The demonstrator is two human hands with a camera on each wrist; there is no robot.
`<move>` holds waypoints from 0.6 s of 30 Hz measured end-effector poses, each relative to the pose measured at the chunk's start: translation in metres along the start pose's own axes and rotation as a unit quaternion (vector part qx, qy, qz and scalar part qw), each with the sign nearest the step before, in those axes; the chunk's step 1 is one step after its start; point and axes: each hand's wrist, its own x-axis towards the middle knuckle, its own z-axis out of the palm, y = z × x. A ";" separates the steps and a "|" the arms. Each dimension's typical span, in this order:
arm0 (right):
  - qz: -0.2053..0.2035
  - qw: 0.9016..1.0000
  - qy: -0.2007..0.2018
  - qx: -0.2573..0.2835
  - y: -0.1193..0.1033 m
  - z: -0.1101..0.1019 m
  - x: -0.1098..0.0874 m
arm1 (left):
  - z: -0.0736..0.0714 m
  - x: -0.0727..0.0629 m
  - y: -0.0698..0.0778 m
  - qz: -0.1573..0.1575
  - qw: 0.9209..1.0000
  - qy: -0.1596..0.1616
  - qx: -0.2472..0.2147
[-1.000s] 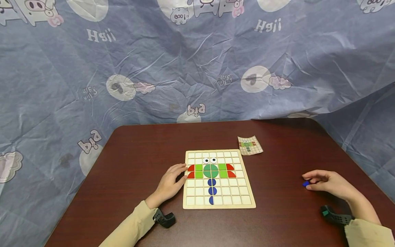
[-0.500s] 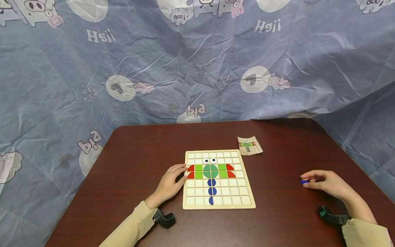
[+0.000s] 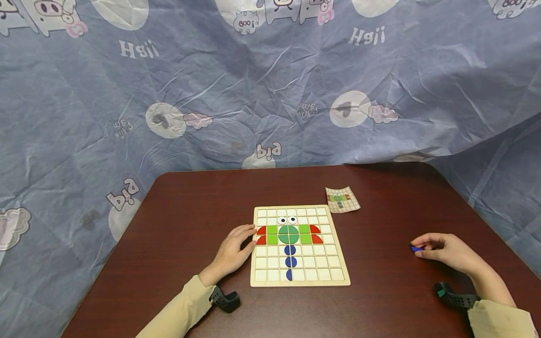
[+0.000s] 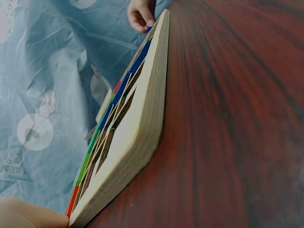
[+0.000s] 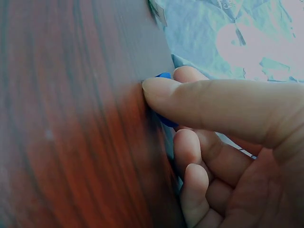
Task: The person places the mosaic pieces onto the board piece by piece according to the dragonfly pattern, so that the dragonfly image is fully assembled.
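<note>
In the head view my right hand (image 3: 448,251) pinches a small blue puzzle piece (image 3: 417,249) between thumb and fingers, over the right side of the table. The right wrist view shows the blue piece (image 5: 166,121) mostly hidden behind the thumb. My left hand (image 3: 230,249) rests its fingertips and thumb at the left edge of a square wooden grid board (image 3: 343,263). On the board, red, light green, green and blue tiles and two eye tiles form a dragonfly-like figure. Its lowest blue piece (image 3: 289,274) is a half disc, with a plain cell to its right.
A small paper card (image 3: 348,205) with a similar figure lies behind the board's right corner. The dark wooden table (image 3: 203,202) reaches back to a blue patterned cloth (image 3: 236,84). A black band (image 3: 456,296) sits at the right wrist.
My right hand has shifted slightly left with the blue piece, which has turned a little in the fingers. The left hand and the board have stayed put.
</note>
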 end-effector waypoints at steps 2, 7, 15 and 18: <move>-0.002 1.000 0.002 0.002 0.001 0.001 0.000 | 0.000 0.000 0.000 0.000 1.000 0.001 0.000; -0.005 1.000 -0.002 0.010 0.001 0.002 0.001 | 0.000 0.000 0.001 0.001 1.000 0.002 -0.001; -0.014 1.000 0.000 -0.021 -0.004 0.004 0.004 | 0.000 0.000 0.000 0.002 1.000 0.002 0.000; -0.020 0.999 -0.006 -0.028 -0.009 0.006 0.006 | -0.001 0.000 0.001 0.001 1.000 0.001 -0.002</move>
